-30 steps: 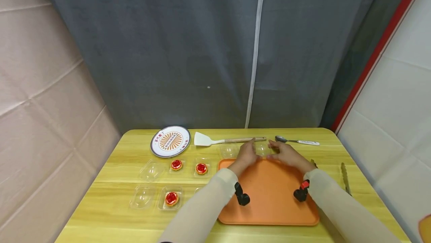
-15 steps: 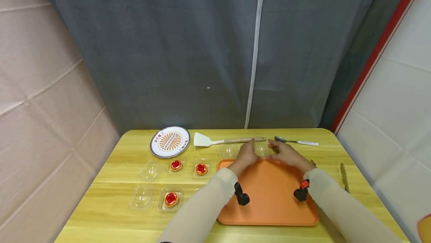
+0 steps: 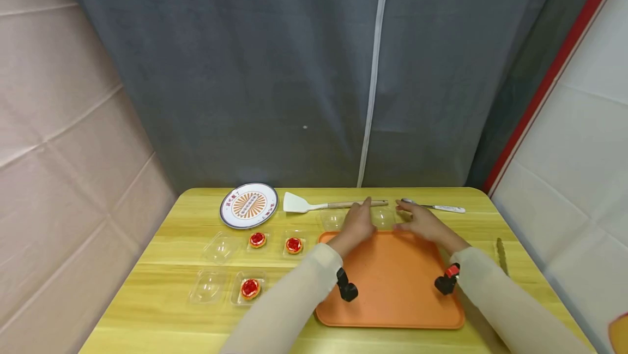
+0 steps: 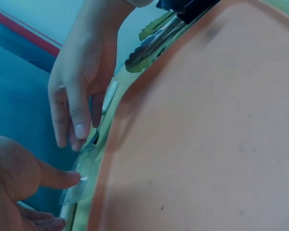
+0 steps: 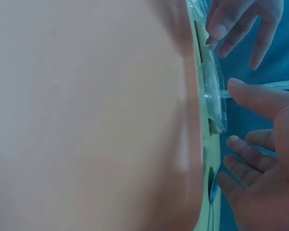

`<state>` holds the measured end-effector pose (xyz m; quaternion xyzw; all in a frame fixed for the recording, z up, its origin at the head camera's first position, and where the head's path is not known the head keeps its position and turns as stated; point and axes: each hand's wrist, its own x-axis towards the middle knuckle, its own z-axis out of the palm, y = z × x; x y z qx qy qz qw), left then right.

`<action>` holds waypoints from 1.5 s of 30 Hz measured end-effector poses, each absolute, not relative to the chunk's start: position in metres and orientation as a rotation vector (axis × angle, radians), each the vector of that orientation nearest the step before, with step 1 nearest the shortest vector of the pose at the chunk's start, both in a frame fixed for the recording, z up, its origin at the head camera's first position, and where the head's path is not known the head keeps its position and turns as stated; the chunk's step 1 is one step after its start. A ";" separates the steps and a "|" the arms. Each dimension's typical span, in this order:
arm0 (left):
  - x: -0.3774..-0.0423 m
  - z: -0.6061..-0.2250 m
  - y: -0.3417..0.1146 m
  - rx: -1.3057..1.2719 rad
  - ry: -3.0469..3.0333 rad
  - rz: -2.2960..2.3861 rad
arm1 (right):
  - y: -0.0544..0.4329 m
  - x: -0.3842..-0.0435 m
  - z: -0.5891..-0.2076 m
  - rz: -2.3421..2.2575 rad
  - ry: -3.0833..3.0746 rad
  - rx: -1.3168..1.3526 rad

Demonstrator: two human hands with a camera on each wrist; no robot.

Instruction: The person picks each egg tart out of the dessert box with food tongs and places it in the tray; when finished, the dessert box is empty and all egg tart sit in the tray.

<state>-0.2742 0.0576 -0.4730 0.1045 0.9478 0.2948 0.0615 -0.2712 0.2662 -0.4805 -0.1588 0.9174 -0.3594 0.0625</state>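
- Head view: my left hand [image 3: 359, 224] and right hand [image 3: 427, 223] reach across the tray [image 3: 392, 283] to its far edge, with a gap between them.
- My left fingers are extended and relaxed, pointing away from me; in the left wrist view the thumb [image 4: 60, 178] stretches toward the plastic.
- My right fingers are loosely spread, with a slight bend; the right wrist view shows their tips apart from the thumb.
- Between my hands, just beyond the tray, lies a clear shell [image 3: 382, 219]. I can't tell whether my left fingertips touch it.
- A second shell [image 3: 332, 220] lies to the left of my left hand, also just past the tray.
- Behind both shells lies the spatula [image 3: 300, 204], its wooden handle running to the right, beyond my left fingertips.
- The spoon [image 3: 448, 209] lies past my right hand, its bowl partly covered by my fingers.
- The tongs [image 4: 151, 45] lie to the right of the tray, partly hidden by my right arm.
- To the left of the tray, three red-topped tarts [image 3: 250, 289] sit in clear plastic, with two more shells [image 3: 207, 286] further left.
- The plate [image 3: 249, 205] lies behind the tarts, near the table's [image 3: 171, 267] far edge.
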 end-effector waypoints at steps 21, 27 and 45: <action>-0.233 -0.440 -0.113 0.619 2.943 1.005 | 0.315 -0.176 -0.468 -1.072 3.016 -0.296; -0.236 -0.450 -0.189 0.518 2.921 1.077 | 0.342 -0.146 -0.479 -1.044 3.059 -0.146; -0.242 -0.477 -0.249 0.468 2.889 0.868 | 0.395 -0.113 -0.490 -0.933 2.978 0.046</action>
